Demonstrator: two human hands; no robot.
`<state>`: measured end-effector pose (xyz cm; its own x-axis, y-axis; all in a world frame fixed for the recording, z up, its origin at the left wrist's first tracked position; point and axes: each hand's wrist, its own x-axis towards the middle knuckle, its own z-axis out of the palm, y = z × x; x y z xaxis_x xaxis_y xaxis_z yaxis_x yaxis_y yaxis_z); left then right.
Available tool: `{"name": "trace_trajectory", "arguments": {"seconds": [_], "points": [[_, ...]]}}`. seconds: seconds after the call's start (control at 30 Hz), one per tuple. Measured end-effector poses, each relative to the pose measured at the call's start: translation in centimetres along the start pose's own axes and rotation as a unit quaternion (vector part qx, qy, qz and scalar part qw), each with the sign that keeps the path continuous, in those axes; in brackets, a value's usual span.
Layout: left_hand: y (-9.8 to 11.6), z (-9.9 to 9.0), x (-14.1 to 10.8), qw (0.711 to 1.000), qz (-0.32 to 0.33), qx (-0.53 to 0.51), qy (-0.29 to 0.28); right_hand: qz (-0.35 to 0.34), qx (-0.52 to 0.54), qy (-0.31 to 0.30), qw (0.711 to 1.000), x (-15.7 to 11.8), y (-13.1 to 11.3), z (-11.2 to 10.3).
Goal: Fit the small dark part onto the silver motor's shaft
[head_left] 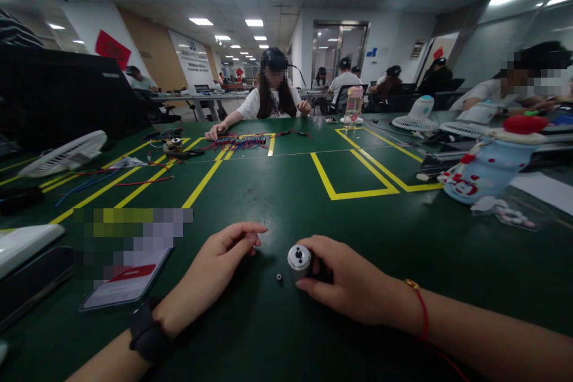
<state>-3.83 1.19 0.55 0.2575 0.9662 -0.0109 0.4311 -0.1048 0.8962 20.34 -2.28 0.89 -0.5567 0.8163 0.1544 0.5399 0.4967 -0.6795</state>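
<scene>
Wrapped right grip (344, 277) round the metal cylinder (295, 262), apparently to steady it upright, and held left grip (226, 253) half-open, seemingly empty.

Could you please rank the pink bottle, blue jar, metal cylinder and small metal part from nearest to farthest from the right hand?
1. Metal cylinder: held in the right hand.
2. Small metal part: left of the cylinder.
3. Blue jar: right side.
4. Pink bottle: far across the table.
</scene>
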Motion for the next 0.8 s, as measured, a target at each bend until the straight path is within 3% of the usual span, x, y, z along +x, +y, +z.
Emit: {"name": "trace_trajectory", "arguments": {"seconds": [0.5,0.67,0.8], "points": [[0.2,0.2,-0.5,0.996,0.041,0.068,-0.045,0.002,0.003,0.003,1.0,0.0,0.1,0.3],[1.0,0.7,-1.0,0.973,0.127,0.154,-0.114,0.0,0.009,0.005,1.0,0.0,0.0,0.4],[1.1,0.9,-1.2,0.958,0.159,0.202,-0.124,-0.005,0.007,0.01,1.0,0.0,0.0,0.3]]}}
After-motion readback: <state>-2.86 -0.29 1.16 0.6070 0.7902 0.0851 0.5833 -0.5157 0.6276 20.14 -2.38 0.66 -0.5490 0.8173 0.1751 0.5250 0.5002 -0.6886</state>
